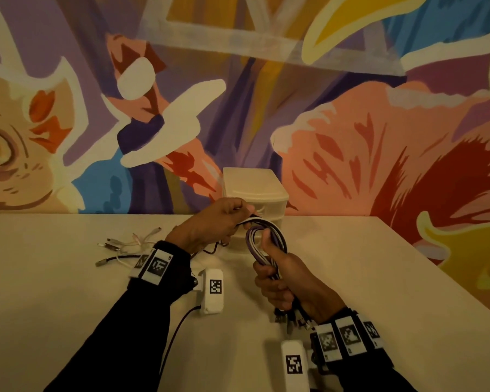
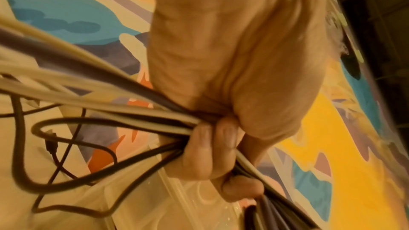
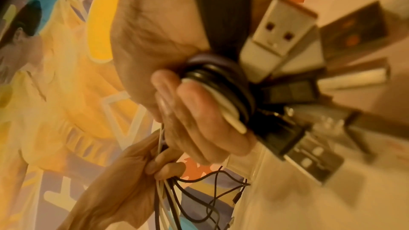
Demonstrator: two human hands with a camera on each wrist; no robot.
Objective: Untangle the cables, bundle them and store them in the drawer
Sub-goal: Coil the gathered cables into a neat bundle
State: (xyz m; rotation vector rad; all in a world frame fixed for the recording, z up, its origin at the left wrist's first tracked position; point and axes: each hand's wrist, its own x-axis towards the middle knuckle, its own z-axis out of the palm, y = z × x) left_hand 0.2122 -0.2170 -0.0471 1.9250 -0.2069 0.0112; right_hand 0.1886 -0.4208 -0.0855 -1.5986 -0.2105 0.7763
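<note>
A bundle of purple, white and black cables (image 1: 266, 236) arches between my two hands above the table. My right hand (image 1: 277, 278) grips the gathered strands in a fist, thumb up, and several USB plugs (image 3: 276, 41) fan out below its palm. My left hand (image 1: 218, 222) grips the far side of the loop, fingers curled round the cables (image 2: 155, 120). Loose ends (image 1: 130, 244) trail from it across the table to the left. The small translucent drawer unit (image 1: 255, 188) stands right behind the hands against the wall; its drawers look closed.
The cream table (image 1: 68, 292) runs to an edge on the right (image 1: 450, 278). A painted mural wall (image 1: 351, 123) rises behind it. White tagged camera blocks (image 1: 214, 290) hang under each wrist. A thin black cable (image 2: 55, 146) dangles in loops below the left hand.
</note>
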